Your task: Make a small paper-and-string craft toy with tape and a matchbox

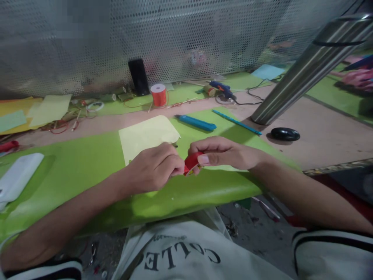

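Red on small roll (192,160), yellow marks at lower edge. Lime green over table cover (87,163), pale yellow on paper sheet (148,134). Teal on cutter (196,123). Orange-red around spool (159,98), white on top. Black lettering on white garment (233,260), black stripes on white sleeves (332,256).

Place: workshop, small handicraft type. Bench (335,126), board-topped, partly under green sheeting (84,155). Upon it: glue gun (223,89), blue, corded; spool (159,98), orange-red thread; cutter (196,123), blue; paper (147,136), pale yellow, one edge uneven; scraps (65,116), mixed, strewn along the back. Behind: screen (163,39), perforated, metallic. Below: floor (246,241), grey, littered with bits.
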Demonstrator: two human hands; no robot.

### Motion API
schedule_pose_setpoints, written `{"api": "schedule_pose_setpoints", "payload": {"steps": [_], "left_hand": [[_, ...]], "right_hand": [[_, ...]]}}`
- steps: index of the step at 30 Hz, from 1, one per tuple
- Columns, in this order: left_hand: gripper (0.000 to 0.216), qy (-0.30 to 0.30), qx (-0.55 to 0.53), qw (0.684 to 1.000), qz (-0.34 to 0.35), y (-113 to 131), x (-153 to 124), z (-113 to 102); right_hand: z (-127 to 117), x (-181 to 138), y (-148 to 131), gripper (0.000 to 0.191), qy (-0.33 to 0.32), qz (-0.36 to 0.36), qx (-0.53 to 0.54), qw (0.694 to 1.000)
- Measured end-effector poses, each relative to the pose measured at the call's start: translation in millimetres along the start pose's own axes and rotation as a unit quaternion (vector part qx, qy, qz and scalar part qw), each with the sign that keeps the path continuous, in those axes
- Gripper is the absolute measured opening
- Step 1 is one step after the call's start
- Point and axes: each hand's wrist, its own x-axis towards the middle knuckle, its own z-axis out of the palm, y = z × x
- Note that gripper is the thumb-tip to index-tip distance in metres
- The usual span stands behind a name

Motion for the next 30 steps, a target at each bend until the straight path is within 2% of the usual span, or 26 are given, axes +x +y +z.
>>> {"api": "schedule_pose_setpoints", "payload": {"steps": [3,8,11,15,18,23,25,30], "left_hand": [[0.014,0.040,0.009,0.999,-0.010,-1,0,2],[0.022,0.094,-0.032,0.988,-0.117,3,3,-1],[0.025,0.061,-0.067,0.982,-0.167,8,5,-5],[0.028,0.014,-0.078,0.973,-0.218,13,6,-3],[0.028,0.001,-0.032,0.978,-0.208,13,5,2],[0.026,-0.008,0.033,0.986,-0.162,8,2,6],[0.024,-0.009,0.012,0.990,-0.140,8,2,5],[0.023,0.010,-0.132,0.983,-0.124,16,7,-1]], "right_hand": [[-2,0,1,0.036,0.012,-0.019,-0.012,1.000],[-8,-1,4,0.032,0.039,-0.092,-0.087,0.991],[-7,1,4,0.021,0.075,-0.179,-0.164,0.967],[-2,6,4,0.011,0.103,-0.269,-0.303,0.908],[0,9,6,0.009,0.101,-0.287,-0.361,0.882],[1,11,8,0.006,0.093,-0.305,-0.399,0.859],[1,10,7,0.006,0.075,-0.300,-0.391,0.867],[-3,5,-1,0.010,0.005,-0.305,-0.308,0.901]]}}
